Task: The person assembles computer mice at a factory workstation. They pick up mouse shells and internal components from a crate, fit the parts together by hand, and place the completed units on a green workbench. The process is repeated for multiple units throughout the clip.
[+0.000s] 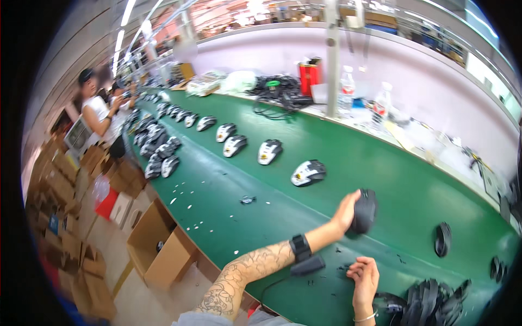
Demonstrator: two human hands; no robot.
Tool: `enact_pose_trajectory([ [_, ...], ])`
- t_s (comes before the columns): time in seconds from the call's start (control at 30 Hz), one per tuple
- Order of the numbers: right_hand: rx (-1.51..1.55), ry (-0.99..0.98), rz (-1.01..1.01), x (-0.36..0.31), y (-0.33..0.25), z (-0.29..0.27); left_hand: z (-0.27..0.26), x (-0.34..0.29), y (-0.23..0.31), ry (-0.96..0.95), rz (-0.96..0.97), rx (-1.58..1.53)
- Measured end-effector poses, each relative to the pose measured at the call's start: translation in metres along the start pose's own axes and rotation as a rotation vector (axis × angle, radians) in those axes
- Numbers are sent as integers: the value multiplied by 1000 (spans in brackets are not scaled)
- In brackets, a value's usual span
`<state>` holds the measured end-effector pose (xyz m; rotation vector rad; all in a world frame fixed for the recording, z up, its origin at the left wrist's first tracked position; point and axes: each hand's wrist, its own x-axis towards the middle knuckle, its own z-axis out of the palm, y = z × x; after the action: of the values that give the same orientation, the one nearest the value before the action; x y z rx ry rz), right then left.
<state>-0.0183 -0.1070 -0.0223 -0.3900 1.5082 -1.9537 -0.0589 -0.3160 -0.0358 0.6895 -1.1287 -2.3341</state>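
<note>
My left hand (pixel 347 211) grips a black computer mouse (pixel 365 211) held just above the green conveyor belt (pixel 283 185). My right hand (pixel 364 278) rests lower on the belt with its fingers loosely curled and nothing visible in it, close to a pile of black mouse shells (pixel 429 301). A black wrist strap (pixel 300 248) sits on my left forearm, with a black block and cable (pixel 308 266) beside it. Another black mouse (pixel 443 239) lies on the belt to the right.
A row of white-and-black mice (pixel 308 173) runs up the belt toward the far left. Open cardboard boxes (pixel 157 244) stand on the floor at left. Two people (pixel 103 117) stand at the far end. Bottles, a red container (pixel 310 77) and tangled cables line the back shelf.
</note>
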Motion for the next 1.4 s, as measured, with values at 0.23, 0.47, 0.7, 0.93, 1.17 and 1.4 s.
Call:
enact_pose_trajectory([
  [0.23, -313, 61, -325, -5, -17, 2, 22, -4, 11, 16, 805, 1299],
  [0.47, -698, -154, -915, -15, -27, -2, 61, -73, -30, -758, 891, 1234],
  [0.7, -780, -191, -1053, -28, -28, 10, 51, -100, -56, -1104, 919, 1029],
  [0.93, -684, 69, -960, -45, -33, 0, 45, -119, -99, -1018, 853, 1039],
  [1.17, -709, -84, -830, -22, -26, -38, 25, -99, -70, -1050, 875, 1288],
  [1.4, -795, -59, -965, -24, -59, 2, -20, -122, -7, -627, 690, 1241],
])
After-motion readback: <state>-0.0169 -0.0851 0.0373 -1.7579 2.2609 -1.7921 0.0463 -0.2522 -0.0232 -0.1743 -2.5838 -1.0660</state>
